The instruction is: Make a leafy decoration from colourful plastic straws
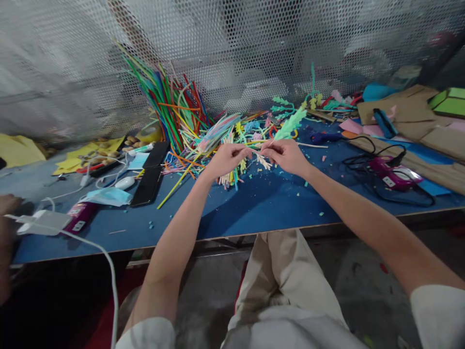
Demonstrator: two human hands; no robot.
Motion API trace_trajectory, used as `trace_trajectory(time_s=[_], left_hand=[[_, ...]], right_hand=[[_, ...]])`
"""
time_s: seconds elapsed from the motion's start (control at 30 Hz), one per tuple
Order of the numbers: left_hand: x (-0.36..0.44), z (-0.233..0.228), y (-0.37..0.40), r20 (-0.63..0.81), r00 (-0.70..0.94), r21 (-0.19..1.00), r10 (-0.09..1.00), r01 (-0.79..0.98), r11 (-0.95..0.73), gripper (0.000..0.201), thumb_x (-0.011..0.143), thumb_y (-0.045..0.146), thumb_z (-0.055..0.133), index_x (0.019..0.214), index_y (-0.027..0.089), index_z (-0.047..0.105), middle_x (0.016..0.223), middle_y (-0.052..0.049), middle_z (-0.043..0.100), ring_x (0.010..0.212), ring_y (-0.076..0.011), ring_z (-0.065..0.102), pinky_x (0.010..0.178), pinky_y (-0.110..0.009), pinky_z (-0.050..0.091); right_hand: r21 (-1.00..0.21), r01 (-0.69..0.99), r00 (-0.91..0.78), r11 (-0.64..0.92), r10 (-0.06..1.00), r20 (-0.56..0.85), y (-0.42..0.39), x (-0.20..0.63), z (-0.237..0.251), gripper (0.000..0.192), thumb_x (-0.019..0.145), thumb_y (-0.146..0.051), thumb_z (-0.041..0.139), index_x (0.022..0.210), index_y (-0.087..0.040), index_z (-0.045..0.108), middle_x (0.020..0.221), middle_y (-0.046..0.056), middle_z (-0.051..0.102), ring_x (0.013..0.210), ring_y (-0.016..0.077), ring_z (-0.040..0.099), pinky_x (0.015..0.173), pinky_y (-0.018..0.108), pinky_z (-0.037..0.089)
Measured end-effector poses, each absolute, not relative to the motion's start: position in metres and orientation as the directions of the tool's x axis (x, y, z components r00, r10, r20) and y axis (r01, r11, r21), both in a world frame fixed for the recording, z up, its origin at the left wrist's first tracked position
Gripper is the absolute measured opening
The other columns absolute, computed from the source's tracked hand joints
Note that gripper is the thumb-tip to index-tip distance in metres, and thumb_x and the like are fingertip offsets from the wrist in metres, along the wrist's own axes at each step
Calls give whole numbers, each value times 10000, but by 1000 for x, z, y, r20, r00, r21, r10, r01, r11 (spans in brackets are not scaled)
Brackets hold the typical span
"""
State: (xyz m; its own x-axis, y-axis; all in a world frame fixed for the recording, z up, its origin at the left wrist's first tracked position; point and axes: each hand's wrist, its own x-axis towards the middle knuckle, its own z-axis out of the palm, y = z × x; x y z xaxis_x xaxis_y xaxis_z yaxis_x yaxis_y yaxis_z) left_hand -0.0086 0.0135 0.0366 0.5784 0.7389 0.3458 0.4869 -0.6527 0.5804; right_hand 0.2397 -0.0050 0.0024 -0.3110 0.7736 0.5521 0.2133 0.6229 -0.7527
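My left hand (231,159) and my right hand (285,153) are held close together above the blue tabletop, fingertips pinched toward each other. Between them runs a thin pale stem (312,145), whose free end sticks out to the right past my right hand. What exactly the fingertips grip is partly hidden. Just behind my right hand rises a light green, leaf-like notched piece (291,124). Under the hands lie a bundle of cut coloured strips (228,179) and a cream notched piece (264,163).
Long coloured stems (170,106) stand against the perforated metal screen (218,53). At left are black phones (147,185), a face mask (109,196), cables and a white adapter (43,222). Right are a magenta device (393,173), black cables and cardboard (403,109). Another person's hand (10,203) shows far left.
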Motion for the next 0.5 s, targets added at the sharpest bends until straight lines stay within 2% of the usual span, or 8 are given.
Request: trace_trajectory(time_s=[0.1,0.2,0.27,0.37,0.43,0.5], left_hand=[[-8,43,3,450,498,436,741,602,-669,511,1097,549,512,870,206,816,565,4,517,541,-147,427,598,-330,303],[12,34,-16,565,482,260,669,666,-699,468,1111,488,504,936,201,830,775,-64,728,691,-185,617,654,-335,378],[25,23,-23,583,516,196,627,660,-725,465,1132,456,459,1040,200,836,885,-92,781,799,-206,692,693,-328,426],[33,7,-19,536,557,176,635,661,-729,450,1144,445,441,1164,221,830,973,-94,804,853,-206,723,706,-309,450],[29,3,-9,510,552,209,660,665,-718,443,1144,449,451,1142,225,832,1009,-94,809,891,-209,732,743,-300,467],[21,6,1,515,531,264,673,649,-714,427,1140,450,472,1128,214,828,1046,-100,815,938,-216,737,797,-297,482]], right_hand=[[-621,426,-310,658,751,584,-2,242,2,446,1026,-619,655,886,-218,790,642,14,668,590,161,541,648,333,439],[-601,488,-146,633,738,659,-1,239,3,422,1029,-586,652,901,-211,796,665,44,691,636,196,583,705,361,476],[-672,422,-49,609,755,654,-2,237,3,408,1013,-589,670,895,-214,780,644,36,672,609,199,591,669,361,488],[-792,193,17,580,805,594,-3,234,3,389,975,-604,724,885,-226,746,615,6,634,535,178,563,585,349,484],[-814,59,-31,578,816,577,-3,234,3,393,960,-610,748,873,-227,732,608,-10,605,529,158,544,570,332,472],[-822,-16,-154,570,811,565,-3,236,3,407,953,-622,758,875,-224,728,605,-25,573,539,137,521,562,310,446]])
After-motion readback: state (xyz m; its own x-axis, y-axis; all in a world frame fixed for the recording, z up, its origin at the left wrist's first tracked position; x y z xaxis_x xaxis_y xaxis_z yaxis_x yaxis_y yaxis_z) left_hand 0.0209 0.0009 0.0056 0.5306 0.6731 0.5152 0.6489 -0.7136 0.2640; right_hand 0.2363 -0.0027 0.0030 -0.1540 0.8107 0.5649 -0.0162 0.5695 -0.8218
